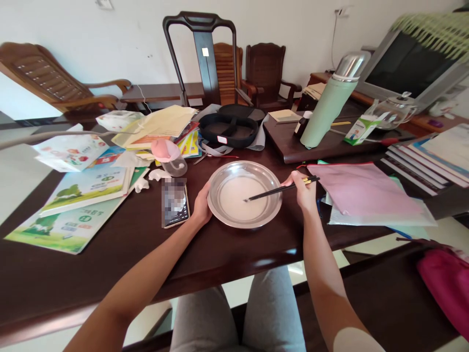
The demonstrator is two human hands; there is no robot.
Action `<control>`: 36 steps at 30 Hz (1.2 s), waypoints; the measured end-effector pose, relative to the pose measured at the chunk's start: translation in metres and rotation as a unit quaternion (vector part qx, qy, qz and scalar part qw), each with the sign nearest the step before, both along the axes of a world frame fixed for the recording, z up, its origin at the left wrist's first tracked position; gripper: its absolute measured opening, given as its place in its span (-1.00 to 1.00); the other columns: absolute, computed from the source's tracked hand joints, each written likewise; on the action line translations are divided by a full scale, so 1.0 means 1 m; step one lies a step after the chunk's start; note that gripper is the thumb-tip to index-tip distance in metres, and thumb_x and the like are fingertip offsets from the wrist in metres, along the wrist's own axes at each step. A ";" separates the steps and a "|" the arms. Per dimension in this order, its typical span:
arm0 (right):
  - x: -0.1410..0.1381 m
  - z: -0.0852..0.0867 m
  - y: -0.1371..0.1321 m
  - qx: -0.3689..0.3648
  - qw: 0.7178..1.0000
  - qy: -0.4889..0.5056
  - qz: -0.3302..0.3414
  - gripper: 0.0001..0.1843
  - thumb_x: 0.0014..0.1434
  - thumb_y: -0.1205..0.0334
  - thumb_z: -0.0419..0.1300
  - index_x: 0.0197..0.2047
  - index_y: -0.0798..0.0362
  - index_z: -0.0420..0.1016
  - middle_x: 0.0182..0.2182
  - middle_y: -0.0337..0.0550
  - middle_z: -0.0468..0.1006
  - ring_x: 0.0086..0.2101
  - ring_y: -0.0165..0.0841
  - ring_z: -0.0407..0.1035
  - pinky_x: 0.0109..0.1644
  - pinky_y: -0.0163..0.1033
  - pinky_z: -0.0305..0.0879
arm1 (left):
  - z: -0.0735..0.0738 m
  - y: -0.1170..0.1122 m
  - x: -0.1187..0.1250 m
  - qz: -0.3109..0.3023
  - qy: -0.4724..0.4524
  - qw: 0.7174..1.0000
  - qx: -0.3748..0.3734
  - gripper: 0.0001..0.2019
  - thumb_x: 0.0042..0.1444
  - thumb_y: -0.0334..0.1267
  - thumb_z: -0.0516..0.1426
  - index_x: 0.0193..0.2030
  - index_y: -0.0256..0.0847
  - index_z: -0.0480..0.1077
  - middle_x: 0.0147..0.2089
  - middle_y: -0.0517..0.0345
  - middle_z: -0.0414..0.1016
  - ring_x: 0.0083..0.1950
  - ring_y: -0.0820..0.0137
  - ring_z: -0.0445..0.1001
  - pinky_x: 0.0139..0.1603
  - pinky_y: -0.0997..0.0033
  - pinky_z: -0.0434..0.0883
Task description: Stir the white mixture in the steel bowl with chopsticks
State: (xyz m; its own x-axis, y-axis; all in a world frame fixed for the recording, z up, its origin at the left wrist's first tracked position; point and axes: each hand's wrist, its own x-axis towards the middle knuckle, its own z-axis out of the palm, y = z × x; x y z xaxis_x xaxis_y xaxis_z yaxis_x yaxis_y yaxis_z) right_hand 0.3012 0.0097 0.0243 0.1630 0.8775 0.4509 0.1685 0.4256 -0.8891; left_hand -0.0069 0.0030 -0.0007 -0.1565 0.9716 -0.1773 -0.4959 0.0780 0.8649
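Observation:
A shallow metal plate holding a pale liquid sits on the dark wooden table in front of me. My left hand grips the plate's left rim, fingers curled against it. My right hand is closed on a pair of dark chopsticks. Their tips dip into the liquid near the plate's middle.
A phone lies just left of the plate. Books and papers cover the left side, and a pink folder lies to the right. A black case, a green thermos and a stack of books stand behind.

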 end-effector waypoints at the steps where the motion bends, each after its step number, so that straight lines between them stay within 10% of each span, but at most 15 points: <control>1: -0.001 0.001 -0.001 -0.005 1.000 -0.002 0.020 -0.34 0.33 -0.43 0.30 -0.55 -0.10 0.62 -0.53 -0.17 0.64 -0.42 -0.20 0.59 -0.15 -0.03 0.56 | 0.000 0.000 0.000 -0.001 -0.002 1.000 -0.002 -0.64 0.06 0.00 0.44 -0.11 -0.19 0.70 0.00 0.00 0.81 0.34 -0.07 0.64 0.42 0.03 0.54; 6: -0.009 0.002 -0.002 -0.007 0.989 -0.070 0.127 -0.42 0.31 -0.41 0.34 -0.44 -0.10 0.73 -0.37 -0.10 0.75 -0.26 -0.17 0.66 -0.06 -0.05 0.58 | 0.001 0.000 0.001 0.001 -0.007 1.000 -0.011 -0.64 0.11 -0.03 0.42 -0.03 -0.19 0.71 0.04 -0.01 0.81 0.36 -0.07 0.63 0.42 0.03 0.54; 13: -0.001 -0.001 0.002 -0.003 1.000 -0.014 -0.010 -0.33 0.33 -0.47 0.27 -0.54 -0.11 0.61 -0.52 -0.16 0.66 -0.38 -0.18 0.61 -0.08 -0.01 0.55 | 0.004 -0.001 0.002 0.005 -0.013 1.000 -0.024 -0.67 0.11 -0.05 0.41 -0.07 -0.21 0.71 0.01 -0.01 0.81 0.31 -0.07 0.66 0.40 0.05 0.56; 20: -0.010 0.006 -0.003 -0.009 0.988 -0.073 0.134 -0.41 0.29 -0.44 0.34 -0.43 -0.11 0.74 -0.38 -0.11 0.76 -0.24 -0.14 0.66 -0.04 -0.02 0.57 | 0.003 -0.002 0.000 0.001 0.000 1.000 -0.011 -0.62 0.09 -0.04 0.43 -0.02 -0.20 0.71 0.04 -0.02 0.81 0.36 -0.09 0.63 0.42 0.03 0.54; 28: -0.003 0.000 0.001 0.013 1.000 -0.010 -0.009 -0.34 0.34 -0.44 0.29 -0.55 -0.10 0.61 -0.53 -0.16 0.64 -0.38 -0.18 0.61 -0.09 -0.01 0.55 | 0.002 -0.001 0.000 -0.001 0.002 1.000 -0.010 -0.64 0.03 0.00 0.45 -0.11 -0.18 0.70 0.01 -0.01 0.81 0.37 -0.08 0.62 0.44 0.03 0.53; 36: -0.011 0.003 -0.002 -0.001 0.993 -0.068 0.099 -0.40 0.27 -0.46 0.34 -0.45 -0.11 0.72 -0.37 -0.11 0.77 -0.25 -0.14 0.66 -0.06 -0.01 0.57 | 0.005 -0.002 0.002 0.002 0.001 1.000 -0.011 -0.67 0.03 -0.01 0.44 -0.15 -0.17 0.67 0.01 -0.02 0.81 0.39 -0.10 0.60 0.45 0.04 0.53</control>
